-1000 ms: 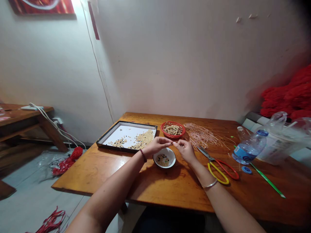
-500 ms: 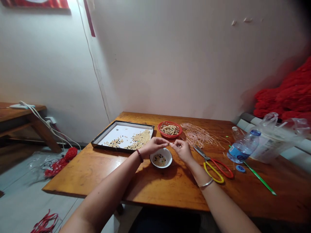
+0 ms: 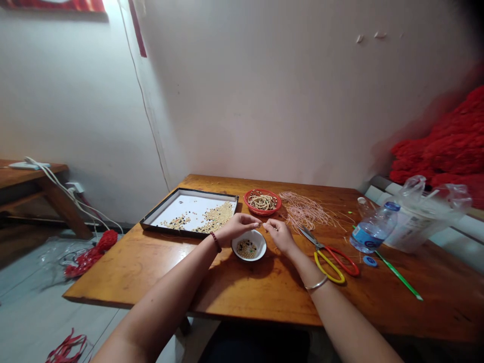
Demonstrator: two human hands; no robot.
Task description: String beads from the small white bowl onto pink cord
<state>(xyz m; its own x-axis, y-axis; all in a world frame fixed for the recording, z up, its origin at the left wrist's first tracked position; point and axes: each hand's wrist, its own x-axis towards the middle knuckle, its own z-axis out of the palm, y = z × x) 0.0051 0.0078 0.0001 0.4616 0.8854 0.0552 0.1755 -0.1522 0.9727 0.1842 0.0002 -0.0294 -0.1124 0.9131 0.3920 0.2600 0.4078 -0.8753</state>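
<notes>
Over the far rim of a small white bowl (image 3: 235, 245), my left hand (image 3: 241, 226) and my right hand (image 3: 278, 233) meet almost fingertip to fingertip. Each is closed in a pinch, and what lies between the fingers is too small to make out. Cream and dark beads (image 3: 246, 249) lie in the bowl. Behind my left hand is a black-edged tray (image 3: 174, 201) with many loose cream and dark beads. Beyond my hands stands a red basket (image 3: 247, 204) of strung beads (image 3: 262, 201). Thin pink cords (image 3: 304, 212) are spread out beside it.
Scissors (image 3: 328, 257) with red and yellow handles lie right of my right hand. Farther right are a water bottle (image 3: 372, 229), a blue cap (image 3: 370, 261), a green stick (image 3: 400, 277) and a white tub (image 3: 410, 229) in plastic. The wooden table (image 3: 159, 267) reaches the wall behind.
My fingertips have drawn slightly apart above the bowl, both hands still pinched. The whole view has shifted a little; the things on the table lie as before.
</notes>
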